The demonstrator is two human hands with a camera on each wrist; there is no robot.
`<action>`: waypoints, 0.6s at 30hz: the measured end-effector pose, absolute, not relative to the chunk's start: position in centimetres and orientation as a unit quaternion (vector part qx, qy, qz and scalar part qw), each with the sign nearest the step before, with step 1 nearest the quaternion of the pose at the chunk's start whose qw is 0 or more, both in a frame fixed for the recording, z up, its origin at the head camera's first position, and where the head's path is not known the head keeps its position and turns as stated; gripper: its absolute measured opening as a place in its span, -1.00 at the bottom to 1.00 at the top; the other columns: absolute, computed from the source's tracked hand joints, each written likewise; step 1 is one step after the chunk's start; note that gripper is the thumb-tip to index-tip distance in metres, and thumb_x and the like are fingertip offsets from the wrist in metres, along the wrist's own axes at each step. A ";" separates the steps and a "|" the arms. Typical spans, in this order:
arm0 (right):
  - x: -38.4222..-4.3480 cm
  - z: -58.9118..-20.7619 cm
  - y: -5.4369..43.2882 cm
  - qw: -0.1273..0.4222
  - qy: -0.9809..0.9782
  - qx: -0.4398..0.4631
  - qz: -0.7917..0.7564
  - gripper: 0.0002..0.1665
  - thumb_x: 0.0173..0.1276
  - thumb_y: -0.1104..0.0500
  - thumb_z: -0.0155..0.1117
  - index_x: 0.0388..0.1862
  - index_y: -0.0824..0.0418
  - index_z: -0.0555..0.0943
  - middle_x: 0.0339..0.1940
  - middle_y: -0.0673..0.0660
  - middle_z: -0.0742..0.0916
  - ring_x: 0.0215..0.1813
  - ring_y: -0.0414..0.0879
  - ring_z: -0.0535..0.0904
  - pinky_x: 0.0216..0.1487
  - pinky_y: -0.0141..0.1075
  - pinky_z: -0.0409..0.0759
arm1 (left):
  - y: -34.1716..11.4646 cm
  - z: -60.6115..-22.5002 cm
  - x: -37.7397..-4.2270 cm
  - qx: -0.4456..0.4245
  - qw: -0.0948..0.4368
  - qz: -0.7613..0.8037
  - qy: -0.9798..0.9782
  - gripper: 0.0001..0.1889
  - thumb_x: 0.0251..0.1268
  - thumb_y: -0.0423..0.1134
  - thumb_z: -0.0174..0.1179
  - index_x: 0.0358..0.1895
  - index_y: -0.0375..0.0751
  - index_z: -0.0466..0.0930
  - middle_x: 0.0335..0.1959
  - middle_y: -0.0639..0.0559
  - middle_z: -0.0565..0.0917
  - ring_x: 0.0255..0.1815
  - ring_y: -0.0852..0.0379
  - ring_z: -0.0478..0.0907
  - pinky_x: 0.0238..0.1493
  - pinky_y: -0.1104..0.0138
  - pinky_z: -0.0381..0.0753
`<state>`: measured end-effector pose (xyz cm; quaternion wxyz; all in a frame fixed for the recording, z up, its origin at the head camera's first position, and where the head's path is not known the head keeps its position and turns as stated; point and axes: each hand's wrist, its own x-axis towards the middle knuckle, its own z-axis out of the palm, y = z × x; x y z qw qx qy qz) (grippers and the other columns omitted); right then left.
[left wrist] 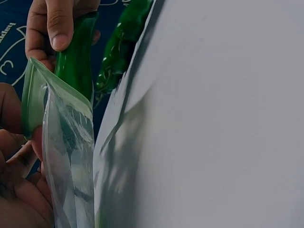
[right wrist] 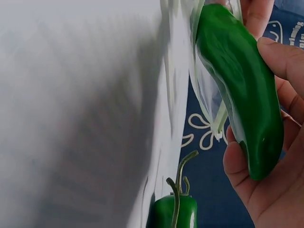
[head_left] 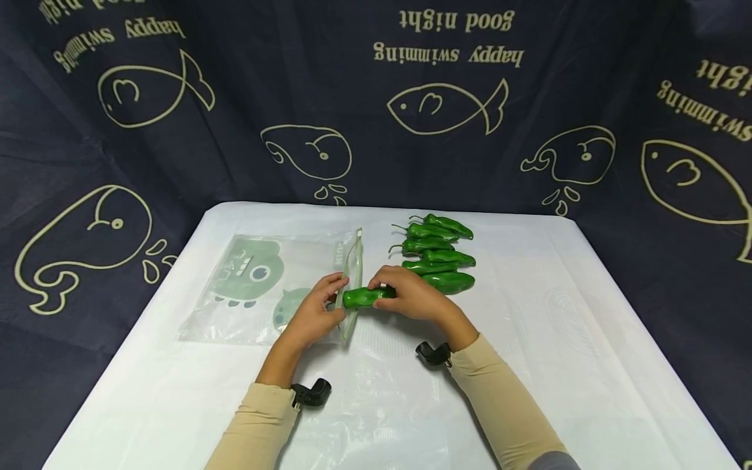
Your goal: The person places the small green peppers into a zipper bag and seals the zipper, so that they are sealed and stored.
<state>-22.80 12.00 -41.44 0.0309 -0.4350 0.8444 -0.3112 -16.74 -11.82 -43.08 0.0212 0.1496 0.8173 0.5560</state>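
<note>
A clear zip bag point(head_left: 320, 251) with green monster prints lies flat on the table, its mouth facing right and held apart. My left hand point(head_left: 320, 311) grips the bag's edge at the mouth; in the left wrist view its fingers point(left wrist: 12, 111) are at the green zip strip point(left wrist: 35, 102). Between thumb and fingers my right hand point(head_left: 411, 294) holds a green pepper point(head_left: 360, 297), whose front end is at the bag's opening. The right wrist view shows the same pepper point(right wrist: 242, 80) lying along the fingers, its far end inside the bag's rim.
Several more green peppers point(head_left: 437, 245) lie in a stacked row behind my right hand, stems mostly to the left. A white cloth covers the table point(head_left: 529, 365). Behind it hangs a dark curtain point(head_left: 364, 98) with fish and whale drawings.
</note>
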 end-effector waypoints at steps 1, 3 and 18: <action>-22.8 -41.4 11.9 0.030 0.846 -0.433 -0.311 -0.69 0.30 0.16 0.42 0.01 0.13 0.65 -0.06 -0.04 0.66 0.02 -0.13 0.54 0.09 -0.17 0.49 | -11.8 -42.4 -16.4 0.149 0.022 0.557 0.817 -0.33 0.06 -0.61 0.11 0.37 -0.53 0.34 0.47 -0.29 0.24 0.08 -0.28 0.39 -0.09 0.15 0.45; -22.7 -41.4 11.7 0.028 0.849 -0.427 -0.308 -0.68 0.30 0.15 0.42 0.02 0.13 0.65 -0.07 -0.05 0.65 0.02 -0.14 0.53 0.09 -0.18 0.49 | -11.6 -41.2 -15.8 0.150 0.024 0.558 0.816 -0.34 0.06 -0.62 0.09 0.36 -0.56 0.33 0.46 -0.35 0.22 0.09 -0.34 0.38 -0.09 0.12 0.44; -23.0 -42.5 10.5 0.043 0.866 -0.402 -0.294 -0.57 0.26 0.06 0.46 0.08 0.17 0.68 -0.03 0.01 0.68 0.00 -0.15 0.57 0.03 -0.20 0.51 | -12.0 -42.3 -16.5 0.143 0.022 0.553 0.821 -0.33 0.09 -0.62 0.10 0.39 -0.53 0.31 0.49 -0.30 0.21 0.13 -0.28 0.38 -0.02 0.09 0.43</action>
